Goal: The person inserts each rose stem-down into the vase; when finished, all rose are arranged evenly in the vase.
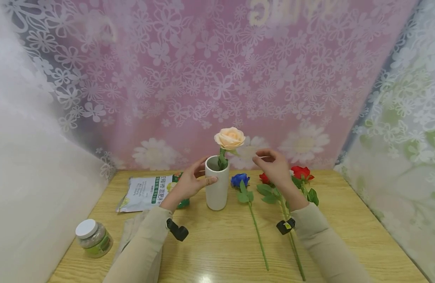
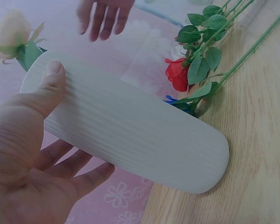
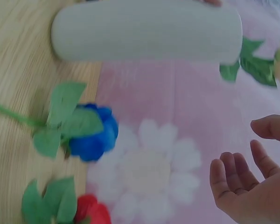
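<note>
A white ribbed vase (image 1: 217, 188) stands upright on the table, and a peach rose (image 1: 230, 138) rises from its mouth with the lower stem hidden inside. My left hand (image 1: 190, 181) grips the vase near its rim; in the left wrist view the thumb (image 2: 53, 81) lies on one side and the other fingers pass behind. To the right of the rose, my right hand (image 1: 274, 167) hovers in the air with loosely bent fingers, holding nothing. Below and left of it lies a blue rose (image 1: 240, 180), its stem toward the front.
Red roses (image 1: 301, 172) with leafy stems lie under and beside the right forearm. Left of the vase are a printed fertilizer bag (image 1: 143, 192), a jar with a white lid (image 1: 93, 237) and a folded grey cloth (image 1: 155, 263). A flowered pink curtain (image 1: 189, 98) hangs behind the table.
</note>
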{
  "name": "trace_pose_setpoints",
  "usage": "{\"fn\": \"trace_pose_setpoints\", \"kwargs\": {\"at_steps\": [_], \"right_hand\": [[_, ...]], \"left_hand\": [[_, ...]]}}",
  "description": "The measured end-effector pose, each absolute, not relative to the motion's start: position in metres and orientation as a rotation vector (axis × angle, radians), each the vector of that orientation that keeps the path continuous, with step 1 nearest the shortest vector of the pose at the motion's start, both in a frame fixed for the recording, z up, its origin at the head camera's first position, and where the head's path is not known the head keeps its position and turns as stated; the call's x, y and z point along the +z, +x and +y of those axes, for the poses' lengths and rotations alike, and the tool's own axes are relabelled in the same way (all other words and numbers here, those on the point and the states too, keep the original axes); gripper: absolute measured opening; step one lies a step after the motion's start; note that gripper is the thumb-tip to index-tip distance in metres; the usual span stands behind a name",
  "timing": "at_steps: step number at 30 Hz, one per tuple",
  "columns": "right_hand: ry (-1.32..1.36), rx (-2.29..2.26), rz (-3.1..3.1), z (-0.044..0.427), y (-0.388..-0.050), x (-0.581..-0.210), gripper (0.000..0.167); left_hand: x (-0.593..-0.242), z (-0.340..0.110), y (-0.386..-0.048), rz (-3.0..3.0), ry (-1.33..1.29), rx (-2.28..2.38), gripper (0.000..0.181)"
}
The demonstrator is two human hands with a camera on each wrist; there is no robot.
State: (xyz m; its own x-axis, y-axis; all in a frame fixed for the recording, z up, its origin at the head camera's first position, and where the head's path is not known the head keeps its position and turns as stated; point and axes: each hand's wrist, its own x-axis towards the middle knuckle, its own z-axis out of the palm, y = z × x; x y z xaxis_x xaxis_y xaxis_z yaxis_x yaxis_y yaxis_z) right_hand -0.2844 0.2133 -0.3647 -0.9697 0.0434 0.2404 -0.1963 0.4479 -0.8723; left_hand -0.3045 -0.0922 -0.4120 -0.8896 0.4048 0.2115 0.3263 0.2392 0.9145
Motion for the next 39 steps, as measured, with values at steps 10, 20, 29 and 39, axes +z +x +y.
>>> {"fn": "trace_pose_setpoints", "kwargs": {"at_steps": [10, 20, 29, 39], "right_hand": [[0.072, 1.539, -2.45, 0.277, -0.278, -0.38, 0.05], [-0.021, 1.672, -2.447, 0.336, -0.267, -0.398, 0.05], [-0.041, 1.725, -2.415, 0.378, -0.255, -0.421, 0.032], [-0.139, 1.739, -2.54, 0.409, -0.242, -0.45, 0.063]], "left_hand": [[-0.41, -0.092, -0.303, 2.414, 0.714, 1.758, 0.083], [-0.41, -0.092, -0.303, 2.417, 0.732, 1.756, 0.083], [-0.409, -0.091, -0.303, 2.395, 0.713, 1.779, 0.084], [-0.409, -0.091, -0.304, 2.391, 0.737, 1.785, 0.082]]}}
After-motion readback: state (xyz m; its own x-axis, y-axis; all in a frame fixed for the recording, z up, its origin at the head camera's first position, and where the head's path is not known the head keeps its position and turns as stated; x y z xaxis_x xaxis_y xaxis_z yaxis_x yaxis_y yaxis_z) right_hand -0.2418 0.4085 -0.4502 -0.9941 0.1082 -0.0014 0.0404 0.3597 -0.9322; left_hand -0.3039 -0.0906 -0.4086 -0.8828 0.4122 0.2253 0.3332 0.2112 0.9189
